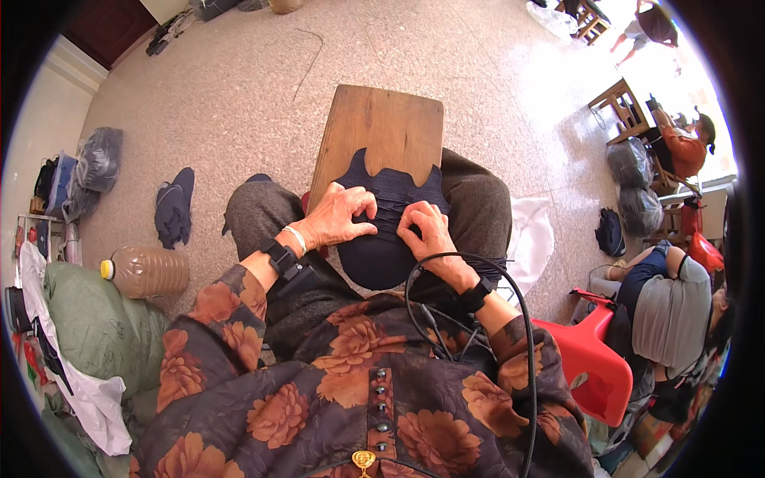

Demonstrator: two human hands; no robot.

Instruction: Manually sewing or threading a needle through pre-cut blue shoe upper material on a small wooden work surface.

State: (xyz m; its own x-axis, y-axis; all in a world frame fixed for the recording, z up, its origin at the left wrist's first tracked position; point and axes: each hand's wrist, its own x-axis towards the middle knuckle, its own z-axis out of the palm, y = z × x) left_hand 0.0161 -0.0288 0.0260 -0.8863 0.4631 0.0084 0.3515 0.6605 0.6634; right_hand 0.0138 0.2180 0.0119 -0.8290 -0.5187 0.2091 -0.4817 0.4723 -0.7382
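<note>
The left hand [339,217] and right hand [430,237] rest close together, well apart from the floor, on a dark navy fabric piece [390,191], fingers bent, thumbs inward; whether either one nips a fold between thumb and finger I cannot tell from this angle. The fabric lies across the near end of a wooden board [382,119], its upper edge cut in points and its rounded lower part hanging toward the lap. Black bands circle both wrists, and a black cable [532,374] loops over the right forearm.

The board slants out from between the knees above a speckled stone floor [239,103]. On the left lie dark cloth scraps [175,209], a large yellow-capped jug [147,271] and a green sack [103,319]. On the right, a red plastic chair [594,358] stands near a person in grey [669,315], bent over; farther off, a person in orange [687,151] sits beside stuffed dark bags [633,171].

The hands cover the middle of the fabric, and the board's near end is hidden beneath it. Glare washes out the upper right, and the lens rim cuts off the clutter at both sides.
</note>
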